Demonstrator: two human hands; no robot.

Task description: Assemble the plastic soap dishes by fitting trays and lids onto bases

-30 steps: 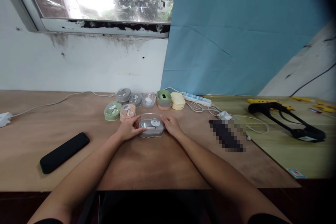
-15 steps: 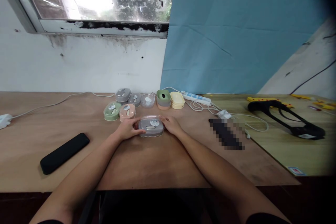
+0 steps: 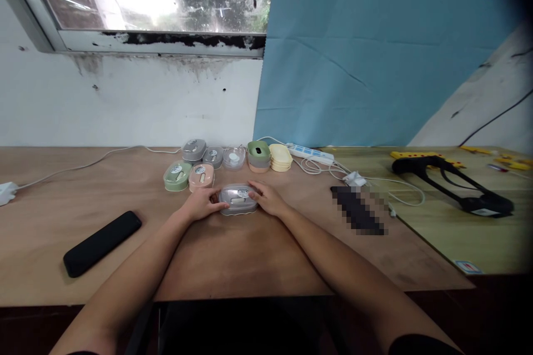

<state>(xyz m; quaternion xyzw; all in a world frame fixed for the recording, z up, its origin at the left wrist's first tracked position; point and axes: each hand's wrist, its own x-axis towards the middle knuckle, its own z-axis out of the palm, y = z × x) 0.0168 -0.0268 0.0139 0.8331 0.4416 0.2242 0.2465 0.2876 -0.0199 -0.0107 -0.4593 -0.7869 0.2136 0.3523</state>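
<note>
A small grey oval-cornered plastic box (image 3: 238, 199) with a clear cover and a round label lies on the brown table in front of me. My left hand (image 3: 201, 203) holds its left side, thumb along the front and fingers bent behind. On the right side, my right hand (image 3: 268, 198) grips the box too, its thumb over the label and the fingers at the back edge. Just behind stand similar covered boxes, a pink one (image 3: 202, 177) and a green one (image 3: 177, 176).
Farther back are grey boxes (image 3: 194, 150), a clear cover (image 3: 234, 158), a green-topped stack (image 3: 259, 156) and stacked cream lids (image 3: 280, 157). A power strip (image 3: 310, 153) with white cables lies beyond. A black case (image 3: 102, 244) is at left, a black strap-like frame (image 3: 453, 186) at right.
My right thumb has shifted left over the cover, onto the label. My left hand stays at the box's left side. The whole view has moved very slightly.
</note>
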